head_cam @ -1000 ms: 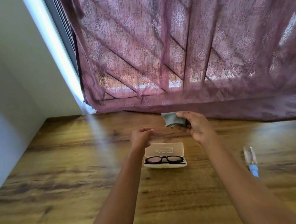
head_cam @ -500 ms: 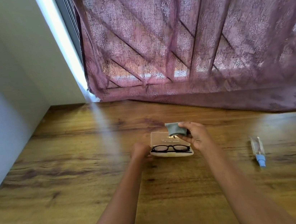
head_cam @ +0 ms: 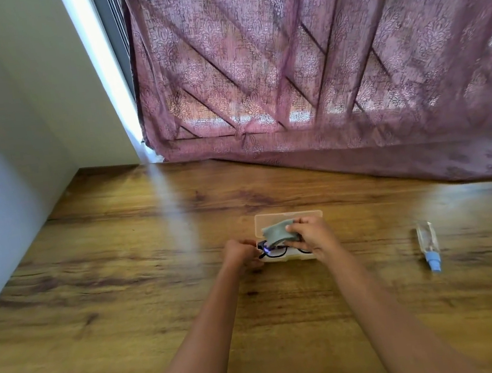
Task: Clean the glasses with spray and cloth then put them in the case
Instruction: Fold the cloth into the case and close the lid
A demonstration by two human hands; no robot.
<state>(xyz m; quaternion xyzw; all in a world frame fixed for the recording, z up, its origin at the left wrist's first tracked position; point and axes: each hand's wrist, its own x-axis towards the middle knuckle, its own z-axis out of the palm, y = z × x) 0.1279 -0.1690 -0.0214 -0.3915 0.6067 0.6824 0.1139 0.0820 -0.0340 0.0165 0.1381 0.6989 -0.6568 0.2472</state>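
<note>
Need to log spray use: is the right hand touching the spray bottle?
Apart. Head view shows bare table between the right hand and the spray bottle.

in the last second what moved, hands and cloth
The right hand brought the grey cloth down from above the case onto the glasses, still pinching it. The left hand dropped to the left end of the glasses, fingers curled; whether it grips them is unclear. Glasses remain in the open case, and the spray bottle lies unmoved on the table.
</note>
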